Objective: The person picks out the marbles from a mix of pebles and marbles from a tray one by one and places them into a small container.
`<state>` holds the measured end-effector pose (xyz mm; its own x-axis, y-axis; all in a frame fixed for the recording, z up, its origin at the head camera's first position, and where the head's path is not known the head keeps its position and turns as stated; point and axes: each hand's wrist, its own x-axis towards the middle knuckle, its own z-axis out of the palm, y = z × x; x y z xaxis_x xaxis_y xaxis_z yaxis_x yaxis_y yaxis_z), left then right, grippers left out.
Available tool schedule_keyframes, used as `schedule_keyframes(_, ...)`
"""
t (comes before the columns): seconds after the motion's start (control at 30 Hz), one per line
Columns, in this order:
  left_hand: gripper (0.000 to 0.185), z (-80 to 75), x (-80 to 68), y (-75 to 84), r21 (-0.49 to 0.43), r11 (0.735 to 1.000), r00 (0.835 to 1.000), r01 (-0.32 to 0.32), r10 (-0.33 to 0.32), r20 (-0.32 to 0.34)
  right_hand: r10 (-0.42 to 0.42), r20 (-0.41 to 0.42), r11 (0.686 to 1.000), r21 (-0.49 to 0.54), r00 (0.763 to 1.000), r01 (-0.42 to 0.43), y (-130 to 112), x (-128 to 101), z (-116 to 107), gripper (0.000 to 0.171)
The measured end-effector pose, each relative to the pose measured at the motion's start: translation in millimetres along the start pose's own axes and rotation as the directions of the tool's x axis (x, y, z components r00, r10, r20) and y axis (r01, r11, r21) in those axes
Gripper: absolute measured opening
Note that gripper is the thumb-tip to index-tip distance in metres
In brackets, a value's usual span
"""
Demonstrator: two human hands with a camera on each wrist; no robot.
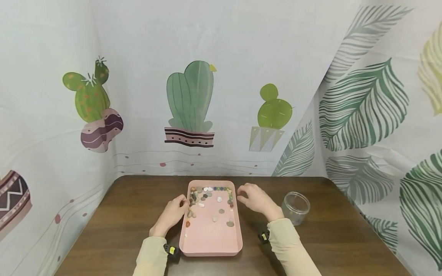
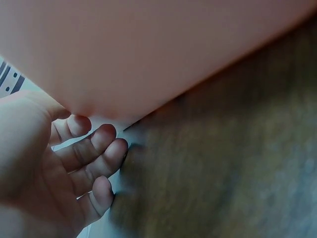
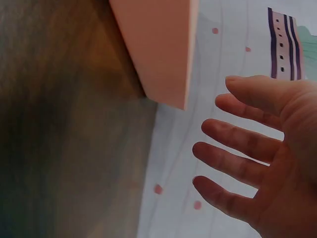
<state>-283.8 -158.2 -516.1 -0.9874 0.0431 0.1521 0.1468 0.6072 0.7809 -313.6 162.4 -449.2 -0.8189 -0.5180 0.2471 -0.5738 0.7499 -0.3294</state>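
A pink tray [image 1: 210, 241] lies on the table, holding small stones along its far and side edges and a few pale and grey ones nearer its middle. My left hand [image 1: 172, 212] is beside the tray's left wall, its fingers loosely bent. In the left wrist view, the left hand's thumb and fingertips meet the lower edge of the pink wall [image 2: 148, 54]; whether they press on it is unclear. On the other side, my right hand [image 1: 257, 199] hovers just off the right rim. The right wrist view shows its fingers [image 3: 237, 136] spread, holding nothing, apart from the tray.
A clear round jar [image 1: 296, 207] without a lid stands on the brown wooden table [image 1: 114, 226], right of the right forearm. White cloth [image 1: 235, 46] printed with cacti and leaves hangs behind and beside the table. Each wrist wears a small black device.
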Motion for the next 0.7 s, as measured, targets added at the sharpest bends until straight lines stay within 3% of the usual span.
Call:
schedule_keyframes(0.27,0.019,0.4,-1.0,-1.0,0.004,1.0,1.0,-0.011,0.011,0.006,0.018,0.125,0.998,0.052,0.992,-0.025,-5,5,19,0.004)
schedule_keyframes(0.43,0.019,0.5,-0.2,-1.0,0.005,1.0,1.0,-0.001,0.001,0.003,0.09,0.179,0.996,0.003,0.98,-0.092,-11,11,26,0.003)
schedule_keyframes(0.7,0.019,-1.1,-0.6,1.7,0.005,1.0,1.0,0.002,-0.002,0.0,0.198,0.221,0.973,-0.159,0.955,-0.165,-20,21,33,0.006)
